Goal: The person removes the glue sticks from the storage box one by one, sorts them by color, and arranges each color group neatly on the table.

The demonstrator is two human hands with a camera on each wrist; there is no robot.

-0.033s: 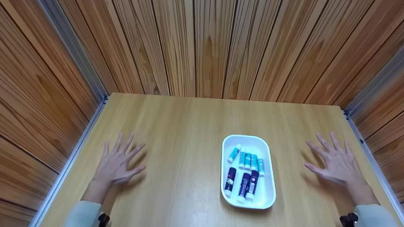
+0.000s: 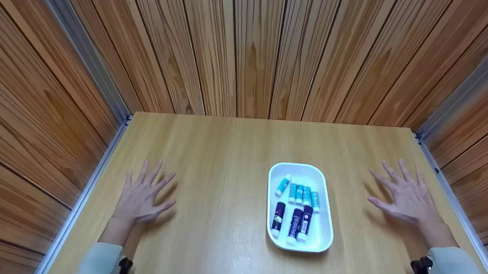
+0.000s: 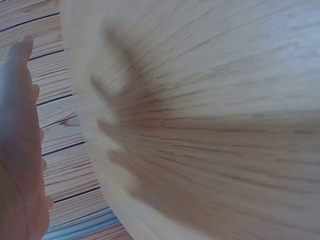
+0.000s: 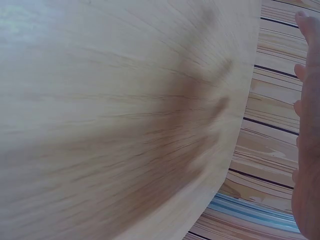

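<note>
Both hands hover spread and hold nothing, the left hand (image 2: pixel 142 196) near the table's (image 2: pixel 226 153) left edge, the right hand (image 2: pixel 403 195) near its right edge, just right of the white tray (image 2: pixel 320 239) of tubes (image 2: pixel 297 206).

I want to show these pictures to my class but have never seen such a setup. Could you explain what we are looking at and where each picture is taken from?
A person sits at a wooden table with wood-panelled walls around it. The wide picture comes from a camera on the head, looking down. The two close, blurry pictures come from cameras on each wrist; they show mostly tabletop and the edge of a hand. The left hand and right hand are spread open, holding nothing. Between them, nearer the right hand, lies a white tray with small sticks: four teal sticks and three dark sticks.
</note>
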